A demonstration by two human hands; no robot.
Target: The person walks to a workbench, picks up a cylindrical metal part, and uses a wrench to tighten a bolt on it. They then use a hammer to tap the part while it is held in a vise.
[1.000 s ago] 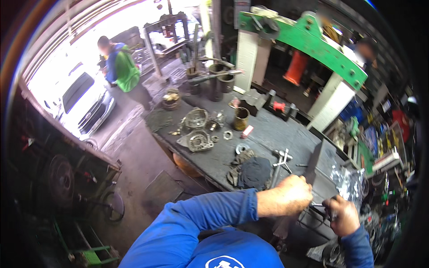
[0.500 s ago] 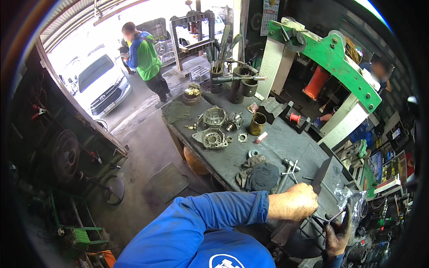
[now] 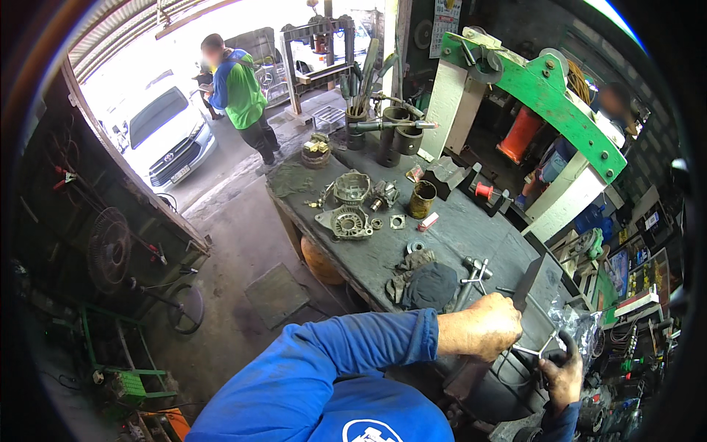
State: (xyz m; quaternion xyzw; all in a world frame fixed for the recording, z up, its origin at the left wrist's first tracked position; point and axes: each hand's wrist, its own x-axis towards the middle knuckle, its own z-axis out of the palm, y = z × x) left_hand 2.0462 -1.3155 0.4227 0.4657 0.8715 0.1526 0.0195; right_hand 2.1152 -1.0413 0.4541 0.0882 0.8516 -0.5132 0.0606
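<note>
My left hand [image 3: 482,325] is closed in a fist over a long dark metal piece [image 3: 530,282] at the bench's near right; what its fingers hold is hidden. Close beside it, my right hand [image 3: 563,377], its fingers blackened, curls around a Y-shaped three-way wrench [image 3: 541,351]. One arm of that wrench reaches toward the left fist. Another three-way wrench [image 3: 477,275] lies on the bench just beyond, near a dark cloth [image 3: 433,287].
On the workbench [image 3: 368,269] lie an opened metal housing [image 3: 347,222], a ring [image 3: 416,247] and a rusty can [image 3: 422,200]. A green-and-white press frame [image 3: 549,81] rises at far right. Clear plastic [image 3: 578,322] lies beside my right hand. Another person [image 3: 243,96] stands outside.
The right hand has moved slightly up and its fingers have closed in around the three-way wrench, which has tilted. My left fist has shifted slightly left. A person behind the press has moved.
</note>
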